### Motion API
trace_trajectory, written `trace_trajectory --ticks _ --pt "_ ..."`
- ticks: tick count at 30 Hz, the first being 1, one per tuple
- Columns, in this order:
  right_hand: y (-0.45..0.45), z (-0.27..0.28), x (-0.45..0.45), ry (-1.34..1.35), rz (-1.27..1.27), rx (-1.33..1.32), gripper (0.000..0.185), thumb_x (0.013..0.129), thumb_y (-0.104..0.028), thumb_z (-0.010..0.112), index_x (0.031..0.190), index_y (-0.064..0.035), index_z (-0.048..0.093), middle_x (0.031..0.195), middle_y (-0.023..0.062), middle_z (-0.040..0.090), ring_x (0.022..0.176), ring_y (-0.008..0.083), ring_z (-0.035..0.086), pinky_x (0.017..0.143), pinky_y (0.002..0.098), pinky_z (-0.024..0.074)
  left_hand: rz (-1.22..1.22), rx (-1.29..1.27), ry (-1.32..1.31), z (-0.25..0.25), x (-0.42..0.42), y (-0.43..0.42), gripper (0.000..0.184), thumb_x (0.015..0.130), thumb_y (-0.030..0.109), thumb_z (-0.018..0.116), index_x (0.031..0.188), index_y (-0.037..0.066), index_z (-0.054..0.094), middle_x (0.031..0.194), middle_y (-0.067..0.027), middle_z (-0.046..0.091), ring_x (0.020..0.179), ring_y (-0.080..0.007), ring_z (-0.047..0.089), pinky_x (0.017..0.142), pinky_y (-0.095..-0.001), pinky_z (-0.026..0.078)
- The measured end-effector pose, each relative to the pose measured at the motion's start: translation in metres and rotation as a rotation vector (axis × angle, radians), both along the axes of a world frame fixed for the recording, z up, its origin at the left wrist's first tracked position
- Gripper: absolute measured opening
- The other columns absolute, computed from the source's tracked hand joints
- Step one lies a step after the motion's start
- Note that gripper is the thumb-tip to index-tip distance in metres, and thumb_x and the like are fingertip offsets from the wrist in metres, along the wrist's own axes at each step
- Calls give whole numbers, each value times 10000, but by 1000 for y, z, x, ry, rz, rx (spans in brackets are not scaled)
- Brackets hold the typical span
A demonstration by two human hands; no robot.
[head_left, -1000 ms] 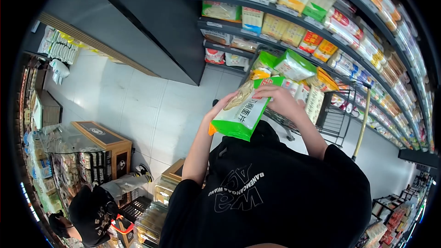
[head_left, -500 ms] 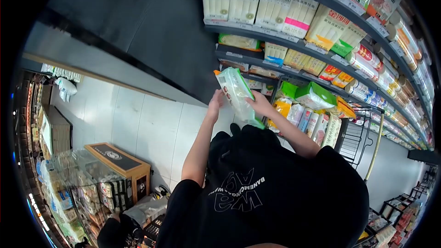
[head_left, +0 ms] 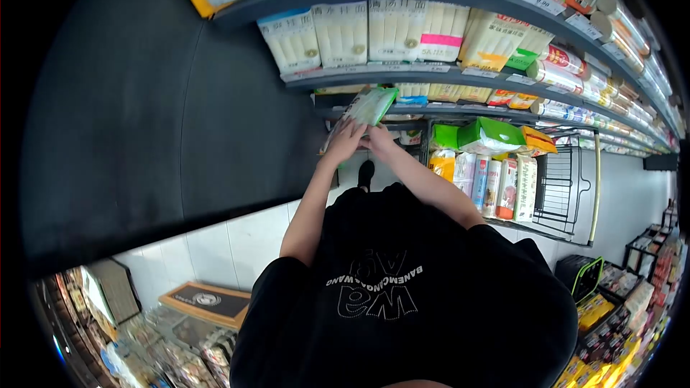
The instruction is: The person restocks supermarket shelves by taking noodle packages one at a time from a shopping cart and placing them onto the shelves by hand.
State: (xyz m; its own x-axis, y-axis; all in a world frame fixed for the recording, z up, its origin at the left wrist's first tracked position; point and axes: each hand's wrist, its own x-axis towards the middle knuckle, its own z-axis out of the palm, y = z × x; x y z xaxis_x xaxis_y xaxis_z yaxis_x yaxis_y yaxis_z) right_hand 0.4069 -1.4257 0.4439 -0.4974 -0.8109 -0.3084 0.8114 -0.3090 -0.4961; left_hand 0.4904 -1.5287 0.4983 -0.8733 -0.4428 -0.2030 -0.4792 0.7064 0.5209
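A white and green plastic food packet (head_left: 370,105) is tilted in front of the lower shelf, its green end up and toward the right. My left hand (head_left: 346,141) lies over its lower part with the fingers bent onto the plastic. Close beside it, my right hand (head_left: 379,141) grips the packet's lower edge. Exactly what is inside the packet cannot be made out. Packs of dried noodles (head_left: 341,34) stand on the shelf just beyond my hands.
To the right is a wire shopping cart (head_left: 596,194) holding several packages, among them a green pack (head_left: 491,136). Shelves with price tags (head_left: 348,70) curve along the back. A dark panel (head_left: 136,115) fills the left. A wood-framed sign (head_left: 205,302) stands at lower left.
My view and body have turned and come nearer the shelf. The packet has moved up against the lower shelf, and my left hand has come from beside it onto it.
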Motion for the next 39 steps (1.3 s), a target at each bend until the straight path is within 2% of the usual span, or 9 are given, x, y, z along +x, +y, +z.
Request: trace_trajectory --ticks 4,10,15,20,23,27,32,36,39 --pt "-49 11 -19 -125 -177 142 353 940 -4 435 1290 38 440 1212 189 550 1069 321 605 819 423 598 -112 -62 14 30 -15 -34 572 887 343 600 1355 36 480 1402 -212 468 1322 -378 404 1101 -406 331" --pt "-106 35 -49 -238 -270 152 330 914 27 388 1236 85 426 1163 234 560 902 369 667 688 370 648 112 -452 191 24 -26 -80 588 777 235 684 1298 38 495 1273 -222 507 1250 -391 388 1038 -490 337" --pt "-141 31 -65 -120 -189 174 341 1015 -272 406 1307 -99 432 1219 135 563 938 284 668 688 343 625 198 -562 133 15 -43 -103 495 772 192 688 1220 29 556 1251 -251 503 1235 -428 382 1031 -522 304" --pt "-142 8 -82 16 -182 144 359 1003 -367 399 1269 -136 470 1252 85 548 1104 241 593 845 431 579 208 -852 447 -1 -56 -110 437 757 183 698 1149 15 601 1153 -254 551 1133 -437 451 986 -540 305" --pt "-115 -2 -94 86 -247 186 369 1008 -326 395 1279 -91 480 1259 116 573 1134 259 597 870 442 563 205 -638 403 -29 -57 -110 454 781 219 687 1182 30 590 1165 -252 564 1151 -414 483 1007 -535 331" --pt "-54 -31 -89 127 81 326 368 1011 -212 388 1245 33 533 1161 179 651 1038 281 657 892 390 551 133 -480 112 -91 -58 -134 454 793 263 671 1180 38 595 1170 -253 569 1126 -398 513 998 -502 376" --pt "61 -101 -10 75 138 475 326 989 -235 491 1208 -6 568 1134 120 669 1047 240 655 868 374 547 135 -396 50 -102 -65 -127 431 812 294 665 1162 49 613 1205 -208 571 1178 -371 502 1039 -477 359" --pt "165 -142 64 -168 -3 571 290 981 -229 485 1167 -26 577 1105 131 674 994 239 671 861 380 553 -149 -429 228 -138 -34 -115 385 875 260 607 1176 20 587 1371 -265 443 1234 -447 437 1055 -464 370" --pt "249 -158 120 -340 -245 610 290 981 -219 468 1158 -15 574 1109 145 671 991 236 669 854 371 554 -332 -390 26 -169 13 -93 383 889 270 597 1176 17 579 1363 -242 456 1233 -422 446 1029 -476 387"
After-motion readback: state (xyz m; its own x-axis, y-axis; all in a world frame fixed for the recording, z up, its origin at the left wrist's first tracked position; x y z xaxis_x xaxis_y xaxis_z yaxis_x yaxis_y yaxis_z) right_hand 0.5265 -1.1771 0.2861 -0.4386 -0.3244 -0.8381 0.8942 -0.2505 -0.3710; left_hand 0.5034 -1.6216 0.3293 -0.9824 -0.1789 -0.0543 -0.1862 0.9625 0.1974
